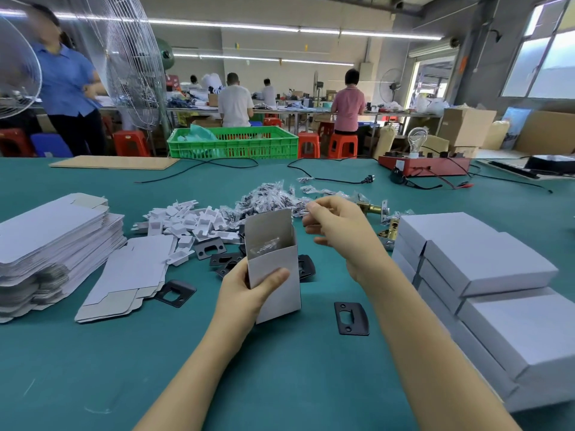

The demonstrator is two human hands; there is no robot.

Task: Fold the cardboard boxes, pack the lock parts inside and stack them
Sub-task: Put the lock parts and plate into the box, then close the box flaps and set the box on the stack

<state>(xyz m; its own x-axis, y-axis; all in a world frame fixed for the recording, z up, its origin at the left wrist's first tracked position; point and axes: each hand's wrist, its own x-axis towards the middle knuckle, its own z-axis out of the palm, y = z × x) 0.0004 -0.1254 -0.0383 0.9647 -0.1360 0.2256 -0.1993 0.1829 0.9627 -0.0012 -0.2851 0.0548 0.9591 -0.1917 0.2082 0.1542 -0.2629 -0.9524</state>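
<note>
The left hand (249, 289) grips the open box (273, 269), upright near the middle. The right hand (339, 231) floats beside it, fingers loosely curled, holding nothing. A tilt could spill the little bag inside.

Bright overhead tube lighting, wide-angle edge distortion
</note>
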